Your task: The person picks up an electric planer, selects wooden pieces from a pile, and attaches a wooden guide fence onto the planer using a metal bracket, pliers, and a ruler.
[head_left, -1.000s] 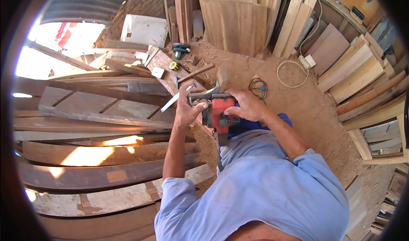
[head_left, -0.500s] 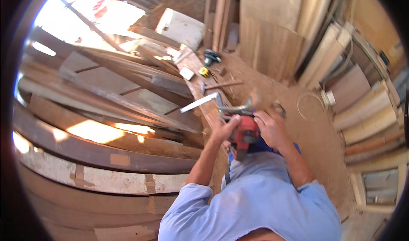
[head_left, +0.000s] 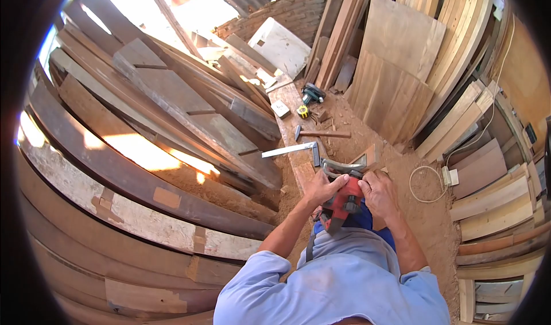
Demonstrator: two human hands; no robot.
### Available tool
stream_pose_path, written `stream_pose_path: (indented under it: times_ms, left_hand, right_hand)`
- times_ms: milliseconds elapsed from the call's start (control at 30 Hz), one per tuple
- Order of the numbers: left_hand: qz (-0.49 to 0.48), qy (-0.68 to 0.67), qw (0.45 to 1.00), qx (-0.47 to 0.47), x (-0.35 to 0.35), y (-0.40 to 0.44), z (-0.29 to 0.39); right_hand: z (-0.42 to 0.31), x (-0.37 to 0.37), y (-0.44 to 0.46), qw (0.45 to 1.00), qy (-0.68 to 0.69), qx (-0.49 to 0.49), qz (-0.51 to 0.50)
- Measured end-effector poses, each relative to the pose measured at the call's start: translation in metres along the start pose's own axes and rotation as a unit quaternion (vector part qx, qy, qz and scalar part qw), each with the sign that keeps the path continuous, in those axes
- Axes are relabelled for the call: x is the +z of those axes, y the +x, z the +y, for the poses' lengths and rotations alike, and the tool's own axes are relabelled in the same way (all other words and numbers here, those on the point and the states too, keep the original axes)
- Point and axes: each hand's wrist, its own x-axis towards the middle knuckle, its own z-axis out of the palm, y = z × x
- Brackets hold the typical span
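A red and black power tool, which looks like an electric planer, is held close to my lap. My left hand grips its left side, with the thumb laid along the top. From the other side, my right hand has its fingers curled against the tool's far right end. Just beyond both hands lies a curved grey metal piece, its lower edge partly hidden by the tool. A try square with a silver blade rests on the plank. Behind that lies a hammer with a wooden handle.
Farther along the plank are a yellow tape measure, a small white box and a dark green power tool. Stacked boards fill the left. Wooden panels lean at the back right; a coiled cord lies on the sawdust.
The view has swung, so the surroundings sit lower and farther right and look sharper. Both hands stay on the red power tool, my right fingers now more curled.
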Motion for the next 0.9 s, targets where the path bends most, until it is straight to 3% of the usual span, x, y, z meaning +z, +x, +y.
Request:
stream_pose_path:
  times_ms: [200,400,467,700,900]
  left_hand:
    - [-0.003,0.025,1.0,0.002,-0.001,0.004,-0.025]
    - [0.009,0.026,0.999,0.033,0.003,0.006,-0.026]
    - [0.015,0.028,0.999,0.033,0.004,0.006,-0.032]
    - [0.004,0.005,1.0,0.03,0.001,0.006,-0.025]
    - [0.009,0.015,0.999,0.048,0.004,0.004,-0.022]
  right_hand:
    - [-0.008,-0.006,0.003,0.998,0.048,-0.042,0.012]
    - [-0.008,-0.004,0.004,1.0,-0.017,0.003,-0.021]
    - [-0.011,-0.014,0.006,0.996,-0.018,-0.078,-0.035]
    - [0.001,-0.009,0.002,0.997,-0.054,-0.023,-0.051]
    - [-0.001,-0.009,0.004,0.996,0.026,-0.085,-0.002]
